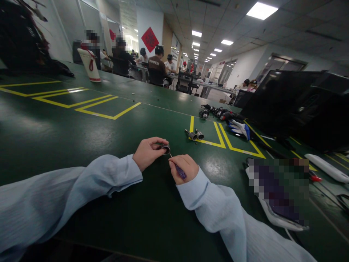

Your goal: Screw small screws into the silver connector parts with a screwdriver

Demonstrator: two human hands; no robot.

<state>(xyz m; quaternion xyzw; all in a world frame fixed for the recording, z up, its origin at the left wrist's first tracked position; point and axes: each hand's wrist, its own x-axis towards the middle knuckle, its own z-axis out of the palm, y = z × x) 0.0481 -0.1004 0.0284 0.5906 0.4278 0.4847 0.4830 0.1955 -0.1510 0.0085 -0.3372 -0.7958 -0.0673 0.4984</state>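
My left hand (149,153) is closed around a small round metal part (165,149), its open end turned toward my right hand. In my right hand (185,167) is a screwdriver (180,172) with a purple handle; its thin shaft points up and left at the metal part. Whether the tip touches the part I cannot tell. Farther off, two similar metal parts (193,136) (200,135) lie side by side on the green table (122,214), by a yellow tape outline.
Beyond the metal parts lie dark tools (204,114) and blue-white gloves (240,130). A tablet-like device (280,196) with a cable is at the right, near a white object (329,168). A paper cup (89,65) stands back left. People sit at farther tables.
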